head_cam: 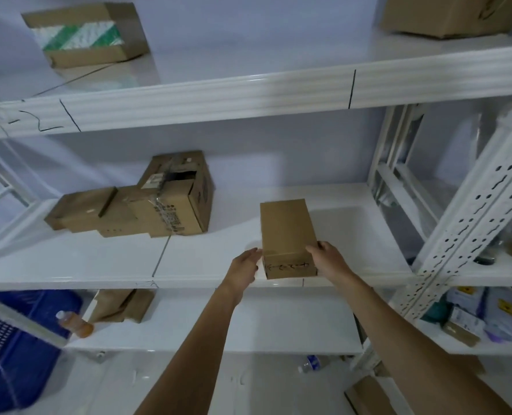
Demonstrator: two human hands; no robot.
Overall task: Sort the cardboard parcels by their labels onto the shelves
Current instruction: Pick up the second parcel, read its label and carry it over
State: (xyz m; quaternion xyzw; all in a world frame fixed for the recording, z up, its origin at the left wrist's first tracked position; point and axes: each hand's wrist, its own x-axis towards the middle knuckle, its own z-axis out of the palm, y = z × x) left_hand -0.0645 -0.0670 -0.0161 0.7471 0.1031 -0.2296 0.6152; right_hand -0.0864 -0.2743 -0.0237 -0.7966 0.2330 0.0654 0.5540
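A small plain cardboard parcel (287, 235) lies lengthwise on the middle shelf (213, 259), handwriting on its near end. My right hand (326, 259) grips its near right corner. My left hand (245, 265) is at its near left side, fingers spread, touching or just off the cardboard. Left of it on the same shelf stands a cluster of parcels (147, 202), one taped with a torn top. The top shelf (248, 91) carries a parcel with green-striped tape (84, 34) and a large box (446, 13) at right.
Black marker lines and writing divide the shelf front edges. The lower shelf holds a flattened cardboard piece (120, 305) and an orange bottle (75, 324). A blue crate (12, 348) sits at lower left. A perforated white upright (470, 217) and a neighbouring rack with packets stand at right.
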